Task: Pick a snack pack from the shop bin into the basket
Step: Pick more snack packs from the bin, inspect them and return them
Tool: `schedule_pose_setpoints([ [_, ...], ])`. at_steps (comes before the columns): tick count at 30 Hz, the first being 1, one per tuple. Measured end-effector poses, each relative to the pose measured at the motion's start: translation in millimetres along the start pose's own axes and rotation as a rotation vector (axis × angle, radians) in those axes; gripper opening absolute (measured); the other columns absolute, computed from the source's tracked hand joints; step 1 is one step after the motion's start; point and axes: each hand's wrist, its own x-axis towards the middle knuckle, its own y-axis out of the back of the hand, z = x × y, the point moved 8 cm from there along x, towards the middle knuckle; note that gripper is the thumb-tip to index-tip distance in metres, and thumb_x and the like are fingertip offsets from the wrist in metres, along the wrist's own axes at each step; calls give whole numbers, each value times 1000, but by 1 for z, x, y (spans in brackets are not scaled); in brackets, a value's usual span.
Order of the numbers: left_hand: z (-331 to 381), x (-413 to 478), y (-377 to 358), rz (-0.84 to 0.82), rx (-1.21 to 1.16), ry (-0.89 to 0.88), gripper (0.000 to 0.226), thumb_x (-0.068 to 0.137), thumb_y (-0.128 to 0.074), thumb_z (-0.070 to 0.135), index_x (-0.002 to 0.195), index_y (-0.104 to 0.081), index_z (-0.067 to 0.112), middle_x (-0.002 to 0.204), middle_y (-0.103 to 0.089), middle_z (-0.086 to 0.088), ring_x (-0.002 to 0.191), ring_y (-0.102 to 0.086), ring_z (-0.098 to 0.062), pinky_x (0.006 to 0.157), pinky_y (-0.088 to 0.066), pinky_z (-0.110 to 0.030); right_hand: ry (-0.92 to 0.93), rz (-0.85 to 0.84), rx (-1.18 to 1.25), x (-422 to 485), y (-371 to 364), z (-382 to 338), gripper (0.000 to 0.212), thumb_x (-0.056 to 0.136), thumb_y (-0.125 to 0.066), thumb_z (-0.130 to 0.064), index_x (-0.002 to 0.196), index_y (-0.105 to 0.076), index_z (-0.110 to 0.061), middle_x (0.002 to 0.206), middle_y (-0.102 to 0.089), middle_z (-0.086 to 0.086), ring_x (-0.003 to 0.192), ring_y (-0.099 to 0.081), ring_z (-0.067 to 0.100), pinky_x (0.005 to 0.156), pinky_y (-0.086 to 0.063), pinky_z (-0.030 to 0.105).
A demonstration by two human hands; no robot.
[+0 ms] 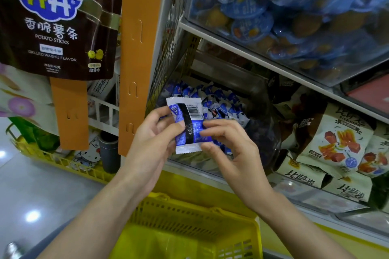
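Observation:
A small blue and white snack pack point(188, 126) with a barcode and a black seam stripe is held upright between both hands, in front of the clear shop bin point(259, 99). My left hand point(151, 145) pinches its left side with thumb and fingers. My right hand point(229, 149) pinches its right edge. Behind the pack, the bin holds several more blue and white packs point(221, 101). The yellow plastic basket point(189, 231) sits directly below my forearms, with nothing visible inside it.
A higher bin point(294, 17) holds blue-lidded cups. Beige snack bags point(341, 145) fill the bin to the right. An orange hanging strip point(139, 48) and a brown potato sticks bag point(59, 23) hang at left. Another yellow basket point(63, 162) stands on the floor at left.

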Motion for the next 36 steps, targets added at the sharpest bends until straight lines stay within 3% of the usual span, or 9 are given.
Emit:
schedule_pose_setpoints([
  [6,8,-4,-5,-7,366,-164,30,84,-62,11,110,-55,23,107,-67,6,97,-64,-5,76,-52,-16,-181,67,-7,2,-7,6,34,76,-60,-44,103,-60,-23,105,-55,-8,99,-56,0,85,-50,16],
  [12,10,-5,-1,37,448,-206,29,78,-64,33,104,-57,24,106,-63,7,97,-61,-6,78,-49,-18,-214,130,70,1,-10,12,16,82,-68,-16,98,-67,-18,97,-65,-4,92,-63,6,81,-55,24],
  [17,12,-3,5,127,560,-259,33,77,-70,22,95,-48,39,98,-58,17,82,-57,3,71,-46,-14,-203,155,56,5,-10,13,17,85,-63,-10,92,-68,-24,87,-68,-12,80,-65,3,72,-53,17],
  [19,12,-1,5,119,601,-247,41,78,-70,22,105,-44,40,109,-57,13,93,-58,-2,78,-49,-18,-234,138,56,10,-8,15,17,86,-62,-11,89,-67,-27,80,-68,-15,74,-65,3,67,-52,15],
  [23,22,-4,-13,-88,976,-395,53,81,-61,38,127,-37,45,127,-40,27,119,-35,14,94,-29,-2,-331,-48,-23,24,-12,23,17,84,-60,-13,85,-68,-28,74,-68,-13,69,-64,2,63,-51,12],
  [26,15,-3,-23,-291,1073,-336,44,68,-49,63,110,-41,57,114,-46,34,114,-38,14,93,-32,-11,-493,-243,-17,33,-13,38,17,83,-60,-15,80,-69,-28,73,-69,-8,66,-61,5,65,-50,20],
  [32,17,5,-16,-243,1061,-360,52,58,-56,63,108,-43,54,101,-49,29,104,-43,13,80,-35,-7,-643,-464,274,37,-18,48,10,86,-63,-23,91,-70,-20,83,-73,-8,76,-67,3,65,-50,10],
  [34,21,11,-10,-157,1017,-361,47,61,-51,64,106,-47,48,96,-48,25,98,-44,15,76,-35,-3,-657,-400,386,47,-12,56,19,89,-56,-26,103,-66,-18,95,-73,-5,89,-69,8,71,-53,13],
  [36,27,16,-4,-64,940,-376,40,67,-45,62,99,-53,39,94,-51,21,92,-48,13,72,-35,-1,-691,-176,374,66,2,78,20,92,-52,-21,108,-62,-13,103,-71,0,91,-68,11,72,-55,16],
])
